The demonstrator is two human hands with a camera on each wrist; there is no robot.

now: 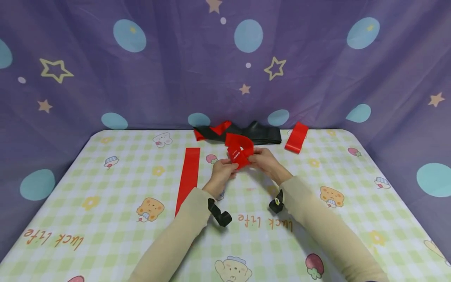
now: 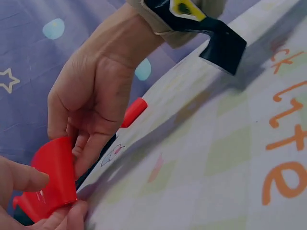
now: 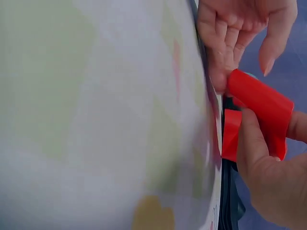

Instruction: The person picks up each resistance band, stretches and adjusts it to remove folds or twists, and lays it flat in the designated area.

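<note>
Leftmost, the strip [image 1: 188, 176] runs up beside our left sleeve [image 1: 181, 233] and could get dragged. Our left hand [image 1: 222, 174] touches the loop [image 1: 240, 157] with fingertips, thumb off; our right hand [image 1: 266, 161] pinches it over the worktop [image 1: 123, 152], towards the far edge. Slacken there and it may spring open! The black band [image 1: 269, 136] crowds that edge, a short piece [image 1: 297, 138] lies near the far right corner; we've most room towards the near edge.

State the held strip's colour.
The strip is red with white print, clearest in the head view.
</note>
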